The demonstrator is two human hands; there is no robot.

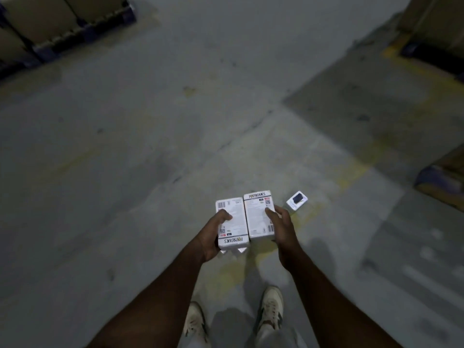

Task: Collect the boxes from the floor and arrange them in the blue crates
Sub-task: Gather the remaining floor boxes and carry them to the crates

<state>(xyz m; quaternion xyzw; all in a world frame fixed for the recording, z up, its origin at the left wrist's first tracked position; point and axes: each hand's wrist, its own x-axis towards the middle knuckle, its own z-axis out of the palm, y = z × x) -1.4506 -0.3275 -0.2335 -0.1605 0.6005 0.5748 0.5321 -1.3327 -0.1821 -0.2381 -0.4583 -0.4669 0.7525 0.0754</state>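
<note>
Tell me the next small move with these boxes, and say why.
Probably step toward the small box lying on the floor ahead to the right and bend for it. The left hand and right hand each already grip a white box, side by side, and no blue crate is in view, so gathering the last visible one first seems sensible.

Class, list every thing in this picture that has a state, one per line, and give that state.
Left hand: grips the left white box.
Right hand: grips the right white box.
Left white box: held up, label facing the camera.
Right white box: held up, touching the left box's side.
Small box: lying on the floor, not picked up.
</note>
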